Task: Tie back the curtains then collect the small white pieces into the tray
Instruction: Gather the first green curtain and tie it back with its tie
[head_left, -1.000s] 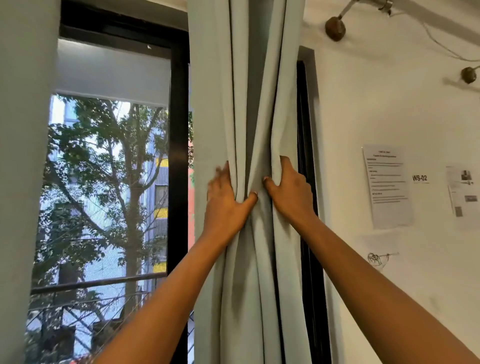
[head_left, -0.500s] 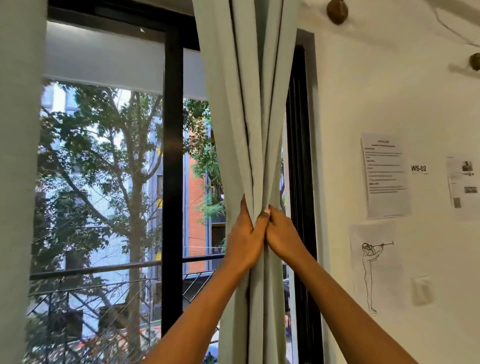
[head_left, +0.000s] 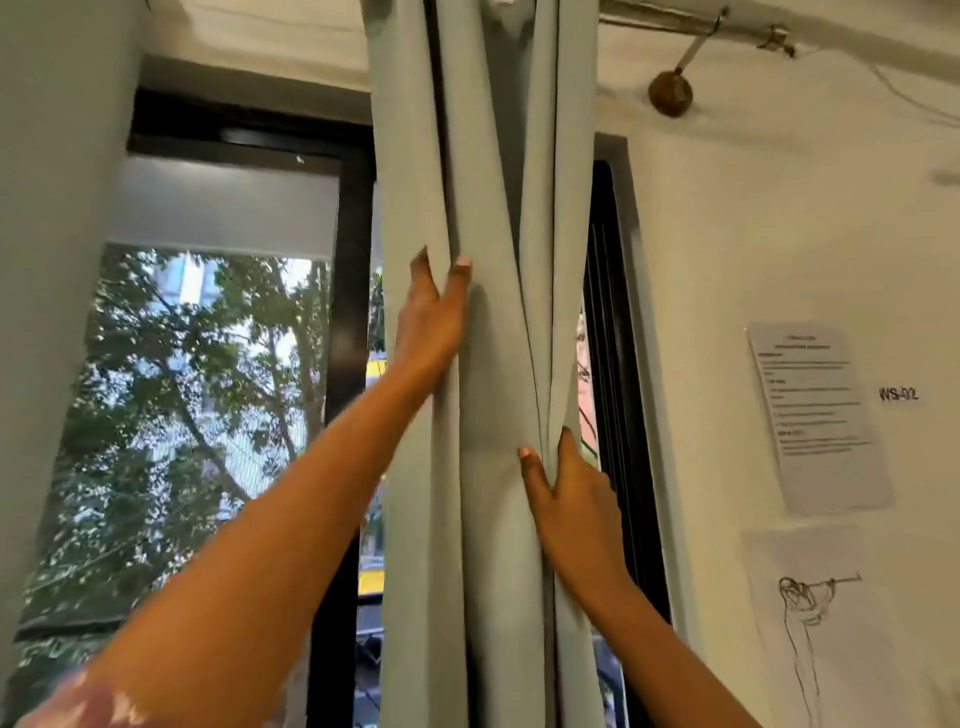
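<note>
Two bare hands are gripping one pale grey-green curtain (head_left: 493, 364), which is hanging gathered into vertical folds at the centre of the view, in front of the right part of a black-framed window (head_left: 353, 260).

At the far left, a second strip of the same pale fabric (head_left: 47, 260) is filling the edge of the view. Beside it, a lowered roller blind (head_left: 223, 202) is covering the upper part of the glass, and tree foliage (head_left: 182, 389) is showing through the pane below it.

The left hand (head_left: 428, 322) is reaching up to the left edge of the gathered curtain, higher than the other hand. Its fingers (head_left: 423, 275) are wrapping behind the fold and its thumb is lying on the front, so the hand is pinching the fabric edge. A patterned sleeve (head_left: 88, 701) is showing at the lower left corner.

The right hand (head_left: 576, 509) is sitting lower, on the right edge of the curtain. Its thumb is pressing on the front and its fingers (head_left: 566, 452) are tucking into the fold, pinching the fabric.

To the right, a curtain rod (head_left: 675, 26) is running along the top, with a round brown wall mount (head_left: 670, 93) beneath it. On the white wall (head_left: 779, 234), a printed sheet (head_left: 815, 415) is hanging beside a label reading "WS-02" (head_left: 898, 394), and a sheet bearing a line drawing of a figure (head_left: 810, 623) is hanging below.
</note>
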